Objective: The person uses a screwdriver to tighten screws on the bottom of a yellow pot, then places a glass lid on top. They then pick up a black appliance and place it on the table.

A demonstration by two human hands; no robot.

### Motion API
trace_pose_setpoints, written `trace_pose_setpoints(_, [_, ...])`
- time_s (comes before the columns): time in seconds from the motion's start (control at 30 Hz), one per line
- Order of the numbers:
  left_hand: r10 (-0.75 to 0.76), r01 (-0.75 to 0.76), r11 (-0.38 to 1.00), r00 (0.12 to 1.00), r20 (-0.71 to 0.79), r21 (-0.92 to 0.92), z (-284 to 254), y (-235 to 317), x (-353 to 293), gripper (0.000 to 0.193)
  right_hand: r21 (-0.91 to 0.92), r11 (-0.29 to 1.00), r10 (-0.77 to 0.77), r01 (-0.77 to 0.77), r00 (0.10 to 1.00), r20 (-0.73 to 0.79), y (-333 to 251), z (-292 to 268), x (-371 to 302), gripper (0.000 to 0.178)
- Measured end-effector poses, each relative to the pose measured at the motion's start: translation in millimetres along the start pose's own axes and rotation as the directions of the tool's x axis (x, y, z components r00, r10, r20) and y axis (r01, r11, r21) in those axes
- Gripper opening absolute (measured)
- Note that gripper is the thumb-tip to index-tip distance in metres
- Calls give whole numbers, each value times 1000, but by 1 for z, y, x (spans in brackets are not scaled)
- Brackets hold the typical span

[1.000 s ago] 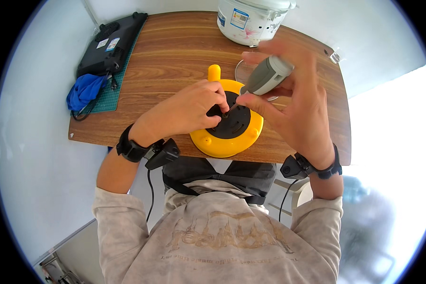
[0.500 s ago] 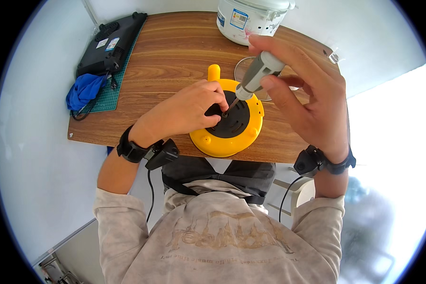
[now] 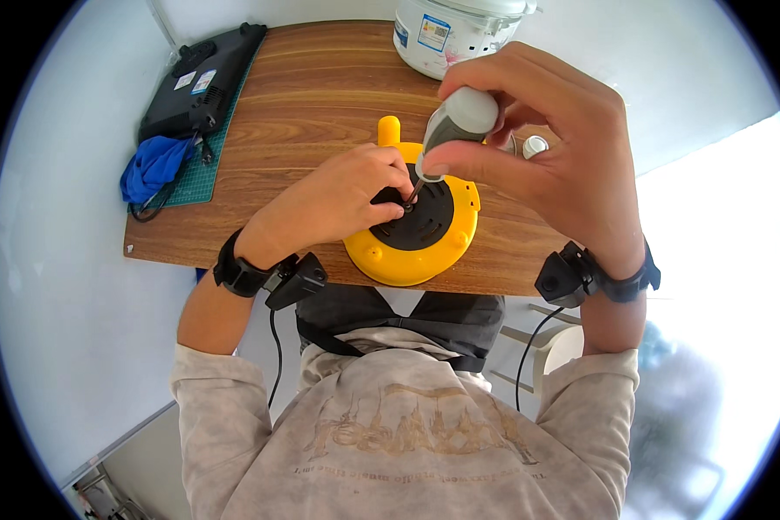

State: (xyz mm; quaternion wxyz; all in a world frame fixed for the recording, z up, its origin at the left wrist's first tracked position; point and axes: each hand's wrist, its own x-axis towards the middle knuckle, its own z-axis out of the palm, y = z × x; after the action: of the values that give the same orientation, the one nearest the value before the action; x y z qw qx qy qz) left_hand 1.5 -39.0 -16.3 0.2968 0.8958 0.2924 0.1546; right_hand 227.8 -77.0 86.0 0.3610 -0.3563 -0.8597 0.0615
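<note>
A round yellow appliance part (image 3: 390, 264) with a black slotted disc (image 3: 438, 217) in its middle and a stubby yellow handle (image 3: 389, 130) lies on the table. My right hand (image 3: 572, 147) grips a grey-and-white screwdriver (image 3: 459, 117), tilted, its shaft reaching down to the disc's centre. There my left hand (image 3: 347, 195) rests over the part, thumb and forefinger closed in around the screwdriver's tip. What small thing the fingertips pinch, perhaps a screw, is too hidden to tell.
A white rice cooker (image 3: 446, 43) stands at the wooden table's (image 3: 321, 78) back edge. To the left, a black appliance (image 3: 201, 87) and a blue cloth (image 3: 156, 169) lie on a green cutting mat (image 3: 201, 182). Behind my right hand a small white knob (image 3: 535, 146) shows.
The screwdriver's handle has swung left and nearer to upright, and my right hand's grip on it has shifted. My left thumb and forefinger have drawn slightly closer together at the tip.
</note>
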Motion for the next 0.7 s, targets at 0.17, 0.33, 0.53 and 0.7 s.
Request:
trace_pose_setpoints(0.17, [-39, 38, 999, 999, -22, -22, 1, 2, 5, 10, -7, 995, 101, -102, 995, -5, -7, 5, 5, 38])
trace_pose_setpoints(0.33, [-41, 41, 999, 999, -14, 36, 0, 3, 7, 11, 111, 952, 289, -285, 957, -20, -22, 10, 7, 42])
trace_pose_setpoints(0.53, [-78, 83, 990, 996, -47, 112, 5, 11, 5, 16, 17, 990, 143, -142, 990, -19, -9, 6, 0, 43])
trace_pose_setpoints(0.7, [-66, 79, 990, 992, -110, 120, 9, 8, 5, 18, 118, 989, 92, -88, 995, -30, -15, 3, -2, 44])
